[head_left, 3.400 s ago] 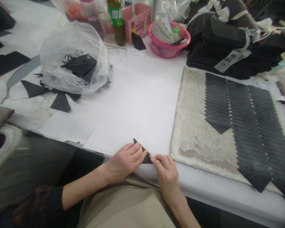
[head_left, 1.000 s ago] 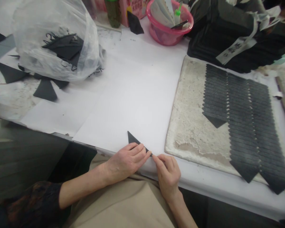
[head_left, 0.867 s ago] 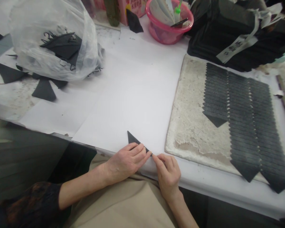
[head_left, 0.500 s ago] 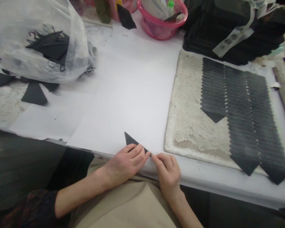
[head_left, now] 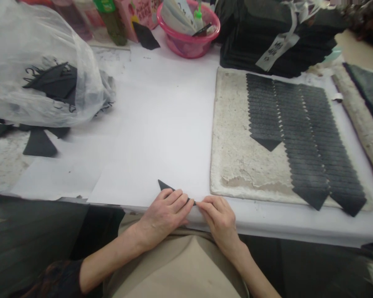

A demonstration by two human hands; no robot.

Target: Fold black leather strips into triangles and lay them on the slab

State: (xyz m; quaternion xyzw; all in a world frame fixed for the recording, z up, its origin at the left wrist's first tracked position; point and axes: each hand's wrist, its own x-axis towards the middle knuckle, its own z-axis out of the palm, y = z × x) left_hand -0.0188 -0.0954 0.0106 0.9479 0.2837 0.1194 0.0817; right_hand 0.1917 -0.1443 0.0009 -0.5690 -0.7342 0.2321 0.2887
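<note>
A dark, narrow triangular piece [head_left: 165,184] lies at the front edge of the white-covered table [head_left: 161,124], its pointed left end showing. My left hand [head_left: 168,211] rests over it, fingers pressed together on its middle part. At the piece's right tip, my right hand [head_left: 219,213] is closed in a pinch, thumb and forefinger on the tip. Much of the piece is hidden under my left fingers. To the right sits a worn pale board [head_left: 230,145] bearing overlapping rows of dark pointed pieces [head_left: 295,136].
At the left is a clear plastic bag [head_left: 93,82] with black pieces in it, and loose dark pieces [head_left: 40,142] lie below. A pink basin [head_left: 189,45], a green-capped bottle [head_left: 112,25] and a stack of black material [head_left: 242,45] stand at the back.
The view has shifted, so the table's contents appear further left. My left hand covers slightly more of the dark piece; my right hand stays pinched at its right tip.
</note>
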